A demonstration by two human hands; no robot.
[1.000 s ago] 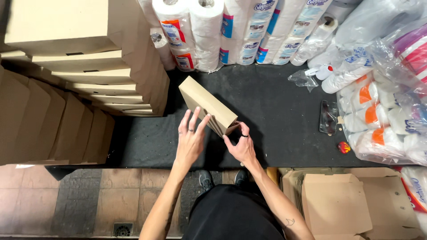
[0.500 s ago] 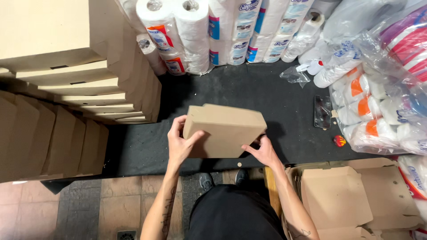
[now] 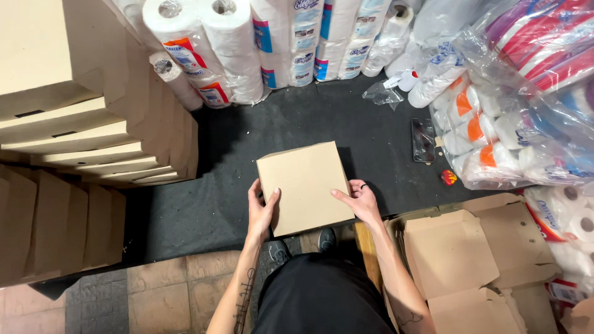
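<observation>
Item: one closed cardboard box (image 3: 304,187), plain brown, flat top facing up. We hold it between both hands over the near edge of the black mat (image 3: 247,142), roughly centre of the scene.

Left hand (image 3: 262,209): pressed against the box's left side, fingers curled up onto the top near the lower left corner.

Right hand (image 3: 357,199): set against the box's right side, fingers spread flat on the top, a dark ring on one finger.

Far left: stacks of finished brown boxes (image 3: 93,130), layered and leaning.

Far centre: wrapped packs of paper rolls (image 3: 235,49), standing upright.

Right: clear bags of paper rolls (image 3: 526,117); a dark phone (image 3: 423,140) lying flat on the mat just beside them.

Near right: unfolded flat cardboard blanks (image 3: 458,253), lying beside our right forearm.
</observation>
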